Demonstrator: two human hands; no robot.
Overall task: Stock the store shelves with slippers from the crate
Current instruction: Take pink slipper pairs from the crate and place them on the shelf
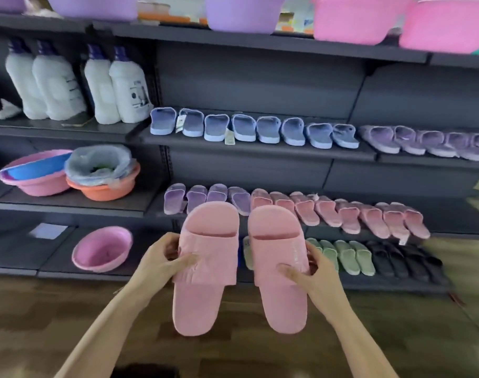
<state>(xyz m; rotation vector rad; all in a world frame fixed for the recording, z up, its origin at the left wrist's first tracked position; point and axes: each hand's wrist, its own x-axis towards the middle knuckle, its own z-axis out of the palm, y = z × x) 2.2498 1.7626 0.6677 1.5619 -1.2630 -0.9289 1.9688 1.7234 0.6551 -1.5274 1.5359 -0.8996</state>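
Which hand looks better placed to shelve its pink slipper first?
Probably the right hand: the right slipper it grips hangs just in front of the shelved pink row, while the left hand holds the left slipper in front of the purple slippers.

Two pink slippers (211,252) in two hands (156,263), four white bottles (128,88) on the left shelf (69,130), eight blue slippers (243,128) along the middle shelf (260,150) front edge, and four purple slippers (174,199) lower down.
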